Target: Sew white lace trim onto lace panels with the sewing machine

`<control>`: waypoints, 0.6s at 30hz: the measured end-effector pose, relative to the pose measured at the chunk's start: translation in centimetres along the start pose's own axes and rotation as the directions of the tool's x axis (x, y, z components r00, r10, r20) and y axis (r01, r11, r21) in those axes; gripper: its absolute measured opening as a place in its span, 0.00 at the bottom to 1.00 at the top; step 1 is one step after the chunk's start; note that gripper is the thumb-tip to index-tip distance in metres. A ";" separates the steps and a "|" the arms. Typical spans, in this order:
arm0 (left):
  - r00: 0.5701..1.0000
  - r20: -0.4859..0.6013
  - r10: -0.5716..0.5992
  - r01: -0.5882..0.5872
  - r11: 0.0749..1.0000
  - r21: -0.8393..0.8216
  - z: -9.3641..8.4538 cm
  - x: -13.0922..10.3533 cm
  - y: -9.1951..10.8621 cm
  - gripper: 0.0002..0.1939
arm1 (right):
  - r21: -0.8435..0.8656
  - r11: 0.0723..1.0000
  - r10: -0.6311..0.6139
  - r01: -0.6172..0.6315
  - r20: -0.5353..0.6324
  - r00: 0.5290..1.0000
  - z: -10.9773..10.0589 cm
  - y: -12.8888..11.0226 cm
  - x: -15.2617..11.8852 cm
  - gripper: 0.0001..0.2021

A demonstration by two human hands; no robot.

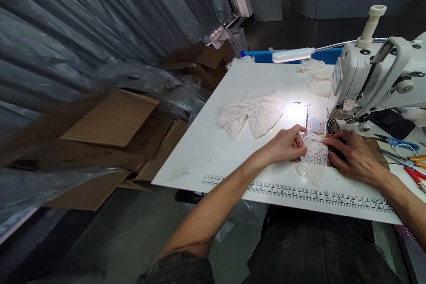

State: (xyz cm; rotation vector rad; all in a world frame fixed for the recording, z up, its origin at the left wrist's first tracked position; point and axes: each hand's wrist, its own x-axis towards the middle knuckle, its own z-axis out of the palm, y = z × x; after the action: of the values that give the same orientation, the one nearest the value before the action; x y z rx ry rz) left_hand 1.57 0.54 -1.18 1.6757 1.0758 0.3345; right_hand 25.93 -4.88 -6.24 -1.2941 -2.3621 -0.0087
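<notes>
A piece of white lace fabric (312, 159) lies in front of the needle of a white sewing machine (366, 75). Its upper left edge is pinched by my left hand (286, 144), whose fingers are curled. My right hand (354, 155) lies palm down, fingers stretched out, the index fingertip touching the lace's right edge. Under that hand is a brown sheet (371, 146). Close to the presser foot (329, 125) sits a small plate with red marks (315, 125). Another lace piece (251, 113) rests flat on the table to the left.
Blue-handled scissors (404, 143) and red-handled pliers (414, 179) lie at the right. A printed ruler (299, 193) runs along the front edge of the white table (193, 164). A lamp (293, 55) hangs behind. Cardboard boxes (109, 117) stand at the left.
</notes>
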 end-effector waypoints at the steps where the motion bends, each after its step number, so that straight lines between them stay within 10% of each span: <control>1: 1.000 0.001 0.008 -0.008 1.000 -0.001 0.1 0.0 0.0 0.27 | 0.018 1.000 0.003 -0.003 -0.010 1.000 0.0 0.1 -0.1 0.17; 18: 0.994 0.009 -0.106 0.106 0.990 -0.094 0.1 0.1 0.4 0.22 | 0.256 0.966 0.036 -0.033 -0.007 0.999 -1.3 0.2 -0.4 0.17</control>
State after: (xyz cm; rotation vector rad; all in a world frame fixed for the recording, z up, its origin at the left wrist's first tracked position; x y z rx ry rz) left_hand 1.87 0.56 -0.91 1.5291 1.1245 0.3086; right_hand 26.75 -5.38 -5.27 -1.2046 -2.2422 0.2893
